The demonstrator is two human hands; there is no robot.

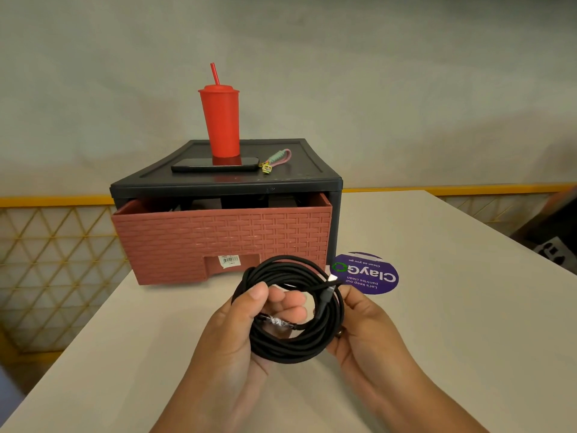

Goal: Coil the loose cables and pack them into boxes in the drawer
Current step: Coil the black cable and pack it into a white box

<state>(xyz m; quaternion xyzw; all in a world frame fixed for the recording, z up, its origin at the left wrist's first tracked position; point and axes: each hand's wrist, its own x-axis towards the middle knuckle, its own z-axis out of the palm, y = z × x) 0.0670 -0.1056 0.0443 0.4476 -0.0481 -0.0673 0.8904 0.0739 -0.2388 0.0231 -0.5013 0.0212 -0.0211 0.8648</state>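
The left hand (237, 332) has its fingers curled through the middle of a coiled black cable (293, 351), thumb pressed on the loops at the coil's upper left. The right hand (368, 335) grips the opposite side of the coil, fingers wrapped behind it and thumb lying over the strands. Between the two thumbs, a silver-tipped connector (332, 278) sticks up from the top of the bundle, just beside the right thumb. The coil is held above a pale table (452, 323), off its surface.

Just beyond the right hand, a round purple sticker (365, 273) lies flat on the table. Straight ahead of both hands stands a reddish drawer (218, 239) with a woven pattern, pulled partly out of a black cabinet (312, 173); the dark shapes inside it are too dim to make out. On the cabinet's top, farther off, lie a dark phone (215, 165) and a small lanyard (278, 158), with a red tumbler (220, 120) and straw upright behind the phone. Far left of the left hand runs a yellow lattice railing (46, 260).
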